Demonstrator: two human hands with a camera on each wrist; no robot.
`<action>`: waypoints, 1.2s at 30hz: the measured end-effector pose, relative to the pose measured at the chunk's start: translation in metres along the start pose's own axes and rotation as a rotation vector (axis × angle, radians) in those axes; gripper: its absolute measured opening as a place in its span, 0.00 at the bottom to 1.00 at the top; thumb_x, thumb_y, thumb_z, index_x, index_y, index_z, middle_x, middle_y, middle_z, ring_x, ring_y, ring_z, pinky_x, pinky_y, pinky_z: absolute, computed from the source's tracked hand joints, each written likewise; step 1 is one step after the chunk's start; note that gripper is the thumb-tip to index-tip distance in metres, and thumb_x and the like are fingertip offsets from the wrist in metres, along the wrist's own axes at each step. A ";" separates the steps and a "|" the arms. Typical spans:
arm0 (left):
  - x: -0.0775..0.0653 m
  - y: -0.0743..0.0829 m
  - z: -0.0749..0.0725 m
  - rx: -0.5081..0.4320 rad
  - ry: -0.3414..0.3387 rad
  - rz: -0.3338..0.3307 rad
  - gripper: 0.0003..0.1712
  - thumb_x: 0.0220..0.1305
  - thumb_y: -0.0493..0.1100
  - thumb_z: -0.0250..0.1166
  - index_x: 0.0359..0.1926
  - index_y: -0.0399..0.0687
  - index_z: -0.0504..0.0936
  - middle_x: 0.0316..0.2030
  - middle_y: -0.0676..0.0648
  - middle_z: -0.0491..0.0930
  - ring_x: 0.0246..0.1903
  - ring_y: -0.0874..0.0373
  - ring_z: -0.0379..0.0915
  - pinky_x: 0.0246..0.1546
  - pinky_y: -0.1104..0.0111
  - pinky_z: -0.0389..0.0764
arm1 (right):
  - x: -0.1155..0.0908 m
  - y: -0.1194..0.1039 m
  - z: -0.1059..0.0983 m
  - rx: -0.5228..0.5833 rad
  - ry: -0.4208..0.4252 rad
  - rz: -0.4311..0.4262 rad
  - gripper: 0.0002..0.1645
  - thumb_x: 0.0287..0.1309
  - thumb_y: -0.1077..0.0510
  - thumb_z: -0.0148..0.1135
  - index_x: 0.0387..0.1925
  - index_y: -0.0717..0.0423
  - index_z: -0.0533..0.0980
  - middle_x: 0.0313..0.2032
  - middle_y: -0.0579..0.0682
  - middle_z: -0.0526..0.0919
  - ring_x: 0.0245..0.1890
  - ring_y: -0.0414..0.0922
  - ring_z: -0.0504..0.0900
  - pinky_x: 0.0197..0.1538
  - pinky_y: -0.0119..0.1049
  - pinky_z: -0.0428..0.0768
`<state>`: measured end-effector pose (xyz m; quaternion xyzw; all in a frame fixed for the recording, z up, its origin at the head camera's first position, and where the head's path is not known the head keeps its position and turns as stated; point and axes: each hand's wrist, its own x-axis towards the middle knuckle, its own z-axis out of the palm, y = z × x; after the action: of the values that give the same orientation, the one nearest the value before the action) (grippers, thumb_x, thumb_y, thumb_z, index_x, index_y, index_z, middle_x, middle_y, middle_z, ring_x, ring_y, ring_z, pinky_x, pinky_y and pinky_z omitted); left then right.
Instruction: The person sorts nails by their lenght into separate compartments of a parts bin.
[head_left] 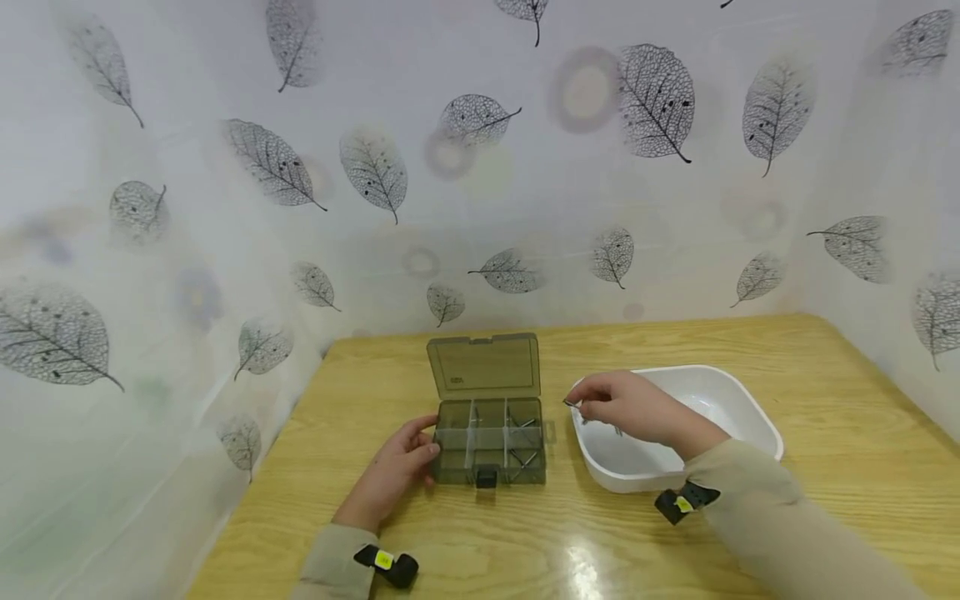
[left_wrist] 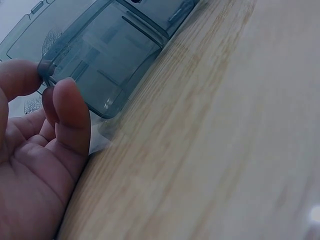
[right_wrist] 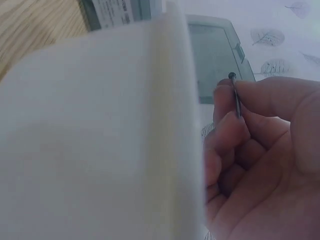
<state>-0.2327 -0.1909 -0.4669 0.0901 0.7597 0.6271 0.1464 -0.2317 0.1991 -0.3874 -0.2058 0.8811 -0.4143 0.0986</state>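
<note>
Beige sleeves [head_left: 765,508] cover both forearms on the near side of the compartment organizer box [head_left: 452,458], and each carries a black wrist camera [head_left: 403,571]. Wood-grain tabletop [head_left: 465,542] spreads out around the box. Just left of it, the left hand [head_left: 397,467] has its thumb and fingers clamped on the box's left side. A dark latch [head_left: 486,477] sits midway along the near side of the box. The box itself is see-through grey-green plastic with six compartments in two rows of three; thin metal fasteners [head_left: 522,462] lie in the two compartments along its right side. Right of the box, and apart from it, stands a white plastic basin [head_left: 622,482] with rounded corners. Also right of the box, the right hand [head_left: 626,404] hangs over the part of the basin nearest the box, thumb and fingertips pinched together on a slim round-headed metal pin [right_wrist: 236,97], its head clear of the fingers. At the far side of the box the lid [head_left: 486,367] stands raised. Beyond the box and the tabletop's far edge hangs a whitish curtain [head_left: 525,192] printed with dark skeleton leaves.
</note>
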 end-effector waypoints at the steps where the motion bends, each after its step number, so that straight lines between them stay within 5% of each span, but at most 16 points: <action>1: 0.000 0.000 0.000 0.004 0.001 0.000 0.33 0.74 0.37 0.59 0.75 0.40 0.61 0.44 0.40 0.71 0.32 0.52 0.72 0.31 0.62 0.83 | 0.002 -0.003 0.002 0.000 0.000 0.003 0.14 0.71 0.53 0.59 0.53 0.49 0.82 0.44 0.49 0.85 0.43 0.51 0.82 0.39 0.44 0.81; 5: 0.000 0.001 -0.002 0.018 -0.004 0.008 0.32 0.74 0.38 0.59 0.75 0.41 0.61 0.44 0.39 0.71 0.31 0.51 0.73 0.32 0.61 0.84 | 0.012 -0.012 0.010 -0.008 0.007 0.008 0.15 0.72 0.54 0.58 0.55 0.51 0.81 0.46 0.50 0.85 0.44 0.51 0.83 0.44 0.42 0.81; 26: 0.001 0.002 -0.003 -0.002 -0.011 0.015 0.33 0.73 0.36 0.59 0.75 0.37 0.60 0.43 0.41 0.71 0.30 0.52 0.72 0.31 0.63 0.83 | 0.060 -0.040 0.037 -0.048 0.024 0.047 0.17 0.69 0.60 0.57 0.56 0.59 0.81 0.36 0.53 0.83 0.31 0.44 0.77 0.33 0.40 0.76; 36: -0.002 0.004 -0.002 -0.020 -0.029 0.023 0.33 0.75 0.36 0.58 0.75 0.37 0.59 0.44 0.41 0.70 0.34 0.53 0.70 0.31 0.63 0.82 | 0.054 -0.037 0.034 -0.083 0.022 0.042 0.17 0.70 0.58 0.57 0.57 0.58 0.80 0.40 0.51 0.84 0.33 0.43 0.80 0.34 0.41 0.78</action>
<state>-0.2312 -0.1924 -0.4628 0.1063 0.7502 0.6348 0.1512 -0.2579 0.1307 -0.3808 -0.1863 0.9027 -0.3774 0.0889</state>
